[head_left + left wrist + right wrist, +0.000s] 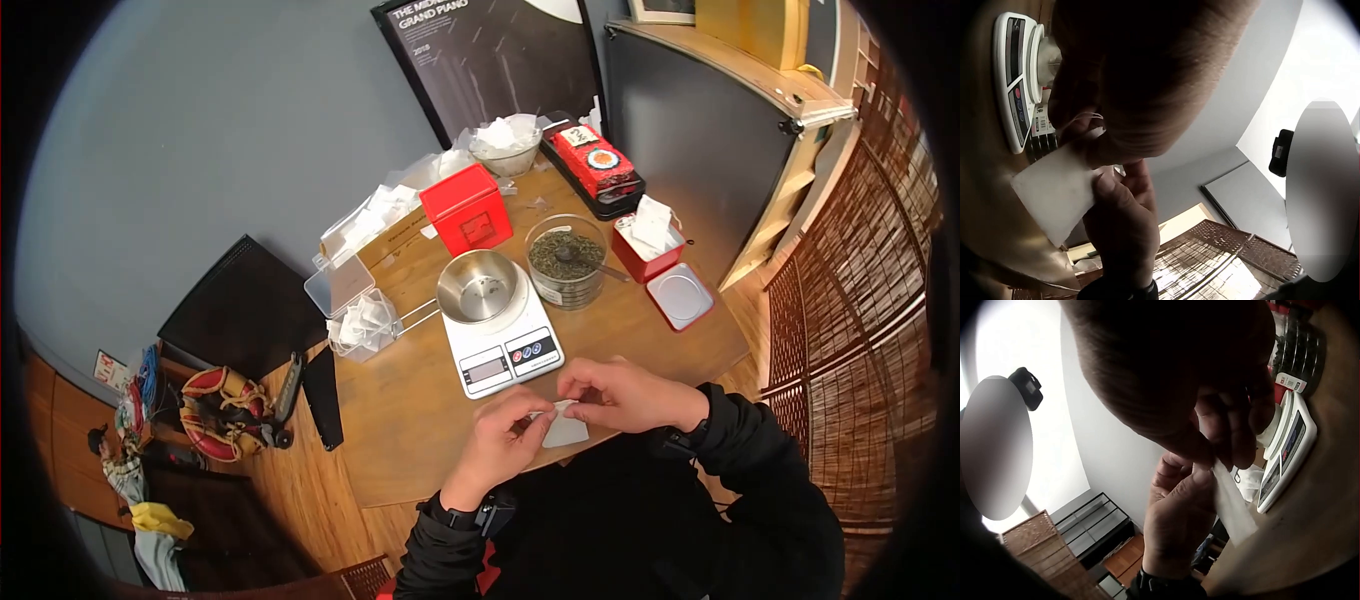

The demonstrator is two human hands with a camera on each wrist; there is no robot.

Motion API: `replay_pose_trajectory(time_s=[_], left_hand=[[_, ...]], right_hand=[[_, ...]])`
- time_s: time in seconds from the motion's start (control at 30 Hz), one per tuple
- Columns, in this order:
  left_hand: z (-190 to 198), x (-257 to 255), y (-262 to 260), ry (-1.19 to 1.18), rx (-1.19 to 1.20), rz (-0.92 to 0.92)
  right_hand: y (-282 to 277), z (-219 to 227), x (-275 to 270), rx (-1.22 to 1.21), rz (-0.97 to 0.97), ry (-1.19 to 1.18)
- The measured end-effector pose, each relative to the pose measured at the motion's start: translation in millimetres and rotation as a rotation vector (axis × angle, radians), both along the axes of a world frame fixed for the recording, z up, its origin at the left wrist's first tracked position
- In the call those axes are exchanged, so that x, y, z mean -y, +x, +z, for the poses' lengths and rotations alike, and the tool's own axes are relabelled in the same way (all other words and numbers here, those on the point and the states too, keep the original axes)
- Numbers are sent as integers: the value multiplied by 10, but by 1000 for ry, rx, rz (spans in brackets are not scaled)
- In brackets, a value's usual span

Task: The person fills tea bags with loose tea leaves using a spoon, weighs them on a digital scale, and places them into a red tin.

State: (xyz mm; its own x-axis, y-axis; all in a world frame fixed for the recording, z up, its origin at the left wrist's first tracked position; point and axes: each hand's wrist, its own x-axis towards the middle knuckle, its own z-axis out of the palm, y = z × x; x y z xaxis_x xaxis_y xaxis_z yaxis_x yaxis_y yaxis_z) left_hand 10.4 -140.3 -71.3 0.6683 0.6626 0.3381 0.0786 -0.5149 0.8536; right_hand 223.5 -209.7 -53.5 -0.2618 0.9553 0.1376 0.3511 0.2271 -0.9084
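Between both hands, near the table's front edge, hangs a small white paper-like bag (566,430), its top edge pinched. My left hand (508,432) pinches the bag's left top corner between thumb and fingers. The right hand (630,396) grips the other side of the top with thumb and forefinger. In the left wrist view the bag (1057,187) looks flat and wide, with a thin string loop above it; in the right wrist view the bag (1232,503) appears narrow, nearly side-on. Whether anything is inside cannot be seen.
Just beyond the hands stands a white scale (505,350) with a steel pan (478,287). Behind are a glass bowl of dried leaves (566,262) with a spoon, a red box (466,210), an open red tin (648,262), its lid (680,297) and a container of white bags (363,325).
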Motion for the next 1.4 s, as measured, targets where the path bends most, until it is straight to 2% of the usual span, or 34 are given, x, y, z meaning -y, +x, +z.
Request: replay_pose_trajectory(time_s=[0.27, 0.5, 0.83, 1.23, 1.4], left_hand=[[-28, -109, -149, -113, -74, 47], [-117, -193, -256, -239, -112, 46], [-99, -250, -233, -165, -96, 0], [-84, -264, -114, -192, -164, -24], [-16, -310, -101, -140, -240, -140]], right_hand=[[-67, -41, -225, -45, 42, -48], [-103, -149, -384, -43, 71, 105], [-96, -162, -443, 32, 131, 117], [29, -185, -427, 86, 166, 132], [66, -193, -427, 68, 168, 140]])
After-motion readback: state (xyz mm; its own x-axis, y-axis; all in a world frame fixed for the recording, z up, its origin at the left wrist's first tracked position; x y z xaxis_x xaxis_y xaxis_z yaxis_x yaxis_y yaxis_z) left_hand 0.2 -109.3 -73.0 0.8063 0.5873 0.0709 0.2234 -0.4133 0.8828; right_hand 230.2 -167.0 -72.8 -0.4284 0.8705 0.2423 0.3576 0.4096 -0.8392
